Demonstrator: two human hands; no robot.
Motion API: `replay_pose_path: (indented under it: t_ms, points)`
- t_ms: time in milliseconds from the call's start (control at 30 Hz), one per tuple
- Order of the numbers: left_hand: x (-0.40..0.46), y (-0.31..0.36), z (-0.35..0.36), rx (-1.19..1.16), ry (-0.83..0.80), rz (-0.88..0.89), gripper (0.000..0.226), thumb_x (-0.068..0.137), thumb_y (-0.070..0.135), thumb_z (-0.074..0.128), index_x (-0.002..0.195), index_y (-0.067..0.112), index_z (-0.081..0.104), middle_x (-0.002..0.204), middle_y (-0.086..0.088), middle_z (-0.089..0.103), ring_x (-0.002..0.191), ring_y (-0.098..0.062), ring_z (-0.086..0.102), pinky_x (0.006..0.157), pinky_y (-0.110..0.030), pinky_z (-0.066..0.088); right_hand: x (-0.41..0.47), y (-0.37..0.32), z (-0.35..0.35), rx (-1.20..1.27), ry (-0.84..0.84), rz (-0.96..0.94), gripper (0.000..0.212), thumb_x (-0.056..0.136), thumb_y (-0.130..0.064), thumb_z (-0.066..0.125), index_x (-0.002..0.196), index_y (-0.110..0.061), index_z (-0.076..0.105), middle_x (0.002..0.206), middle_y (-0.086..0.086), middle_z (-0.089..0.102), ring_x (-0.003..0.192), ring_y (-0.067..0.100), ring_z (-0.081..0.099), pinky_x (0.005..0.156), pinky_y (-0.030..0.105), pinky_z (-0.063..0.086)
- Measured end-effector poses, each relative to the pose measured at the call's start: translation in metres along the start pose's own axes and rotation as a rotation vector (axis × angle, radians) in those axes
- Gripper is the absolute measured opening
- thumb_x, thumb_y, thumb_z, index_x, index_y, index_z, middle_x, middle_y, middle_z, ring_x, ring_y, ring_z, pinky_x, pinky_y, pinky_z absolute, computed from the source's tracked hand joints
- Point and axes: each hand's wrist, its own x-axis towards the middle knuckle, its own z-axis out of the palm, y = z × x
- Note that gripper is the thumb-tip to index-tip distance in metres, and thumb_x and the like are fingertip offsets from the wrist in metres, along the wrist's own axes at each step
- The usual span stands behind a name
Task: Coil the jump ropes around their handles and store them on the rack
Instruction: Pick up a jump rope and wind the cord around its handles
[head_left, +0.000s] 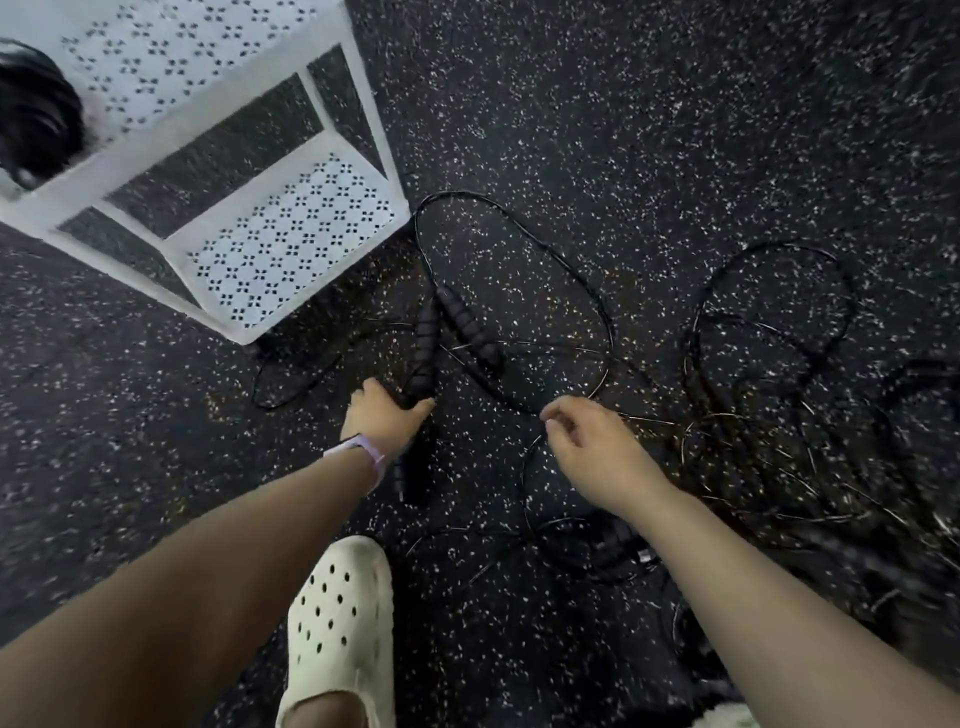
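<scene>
Two black ribbed jump-rope handles lie on the speckled floor: one handle (425, 347) runs down to my left hand (382, 413), which grips its lower end; the second handle (470, 327) lies just right of it, untouched. A thin black rope (561, 260) loops across the floor above my hands. My right hand (592, 447) hovers with fingers loosely curled, its fingertips pinching a thin strand of rope. More tangled ropes (779, 374) sprawl to the right. The white perforated rack (291, 234) stands at upper left.
My foot in a cream clog (340, 618) stands at bottom centre, with rope strands around it. A dark object (36, 114) sits on the rack's upper shelf at far left. Another black handle (405, 475) lies under my left wrist.
</scene>
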Motion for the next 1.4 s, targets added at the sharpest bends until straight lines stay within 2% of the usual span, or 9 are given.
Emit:
replay_pose_path:
  t_ms: [133, 267, 400, 600, 733, 867, 1033, 1200, 1400]
  points:
    - [0.022, 0.017, 0.013, 0.123, 0.192, 0.117, 0.079, 0.095, 0.065, 0.053, 0.139, 0.001, 0.043, 0.141, -0.021, 0.050, 0.130, -0.039, 0.048, 0.106, -0.048, 0.043, 0.020, 0.009, 0.026, 0.073, -0.023, 0.028, 0.020, 0.106, -0.029, 0.047, 0.117, -0.028, 0.064, 0.097, -0.013, 0.060, 0.079, 0.001, 0.054, 0.066, 0.023, 0.039]
    - [0.056, 0.043, 0.009, 0.115, 0.194, 0.100, 0.065, 0.103, 0.059, 0.040, 0.129, 0.001, 0.054, 0.132, -0.022, 0.060, 0.123, -0.041, 0.054, 0.103, -0.048, 0.044, 0.037, 0.015, 0.041, 0.104, -0.028, 0.049, 0.022, 0.106, -0.030, 0.046, 0.119, -0.027, 0.064, 0.097, -0.013, 0.060, 0.081, 0.002, 0.053, 0.072, 0.024, 0.039]
    - [0.068, 0.061, 0.013, 0.084, 0.148, 0.206, 0.058, 0.094, 0.064, 0.057, 0.110, 0.009, 0.060, 0.111, -0.014, 0.070, 0.106, -0.037, 0.063, 0.095, -0.046, 0.050, 0.051, 0.018, 0.050, 0.117, -0.038, 0.075, 0.023, 0.106, -0.029, 0.045, 0.120, -0.027, 0.065, 0.101, -0.009, 0.062, 0.084, 0.006, 0.055, 0.076, 0.028, 0.041]
    - [0.081, 0.087, 0.012, -0.061, 0.109, 0.138, 0.080, 0.081, 0.069, 0.070, 0.126, 0.005, 0.052, 0.129, -0.016, 0.060, 0.115, -0.037, 0.060, 0.096, -0.045, 0.051, 0.054, 0.011, 0.055, 0.140, -0.040, 0.065, 0.022, 0.106, -0.033, 0.045, 0.117, -0.031, 0.064, 0.110, -0.015, 0.063, 0.094, 0.005, 0.061, 0.084, 0.032, 0.051]
    - [0.095, 0.105, 0.007, -0.237, -0.011, 0.109, 0.057, 0.081, 0.054, 0.080, 0.108, 0.009, 0.060, 0.114, -0.011, 0.068, 0.089, -0.026, 0.064, 0.069, -0.033, 0.048, 0.051, 0.015, 0.052, 0.189, -0.036, 0.069, 0.020, 0.107, -0.032, 0.045, 0.113, -0.032, 0.064, 0.101, -0.015, 0.063, 0.079, 0.000, 0.054, 0.071, 0.023, 0.043]
    - [0.099, 0.121, 0.004, -0.273, -0.023, 0.061, 0.081, 0.076, 0.059, 0.081, 0.130, 0.004, 0.055, 0.119, -0.008, 0.064, 0.091, -0.027, 0.057, 0.077, -0.033, 0.046, 0.042, 0.016, 0.050, 0.226, -0.029, 0.097, 0.019, 0.107, -0.033, 0.045, 0.111, -0.034, 0.064, 0.099, -0.015, 0.064, 0.079, -0.001, 0.059, 0.070, 0.023, 0.047]
    - [0.104, 0.136, 0.000, -0.377, -0.110, 0.030, 0.054, 0.073, 0.040, 0.081, 0.113, 0.008, 0.065, 0.108, -0.006, 0.069, 0.085, -0.023, 0.065, 0.081, -0.033, 0.055, 0.039, 0.019, 0.039, 0.259, -0.017, 0.126, 0.018, 0.107, -0.037, 0.045, 0.109, -0.039, 0.062, 0.072, -0.012, 0.059, 0.048, -0.005, 0.049, 0.051, 0.019, 0.037]
    - [0.083, 0.155, -0.015, -0.469, -0.058, 0.249, 0.032, 0.076, 0.030, 0.075, 0.102, 0.020, 0.061, 0.092, 0.006, 0.067, 0.074, -0.007, 0.062, 0.056, -0.020, 0.042, 0.034, 0.012, 0.020, 0.294, 0.038, 0.089, 0.019, 0.108, -0.027, 0.047, 0.108, -0.029, 0.065, 0.073, -0.007, 0.063, 0.048, 0.000, 0.049, 0.047, 0.016, 0.038]
    - [0.024, 0.197, -0.082, -0.434, 0.067, 0.549, 0.047, 0.072, 0.033, 0.076, 0.110, 0.021, 0.050, 0.093, 0.009, 0.064, 0.081, -0.007, 0.062, 0.066, -0.023, 0.045, 0.020, -0.015, -0.021, 0.321, 0.111, 0.040, 0.017, 0.107, -0.027, 0.048, 0.103, -0.032, 0.064, 0.069, -0.009, 0.062, 0.047, 0.002, 0.047, 0.045, 0.017, 0.037]
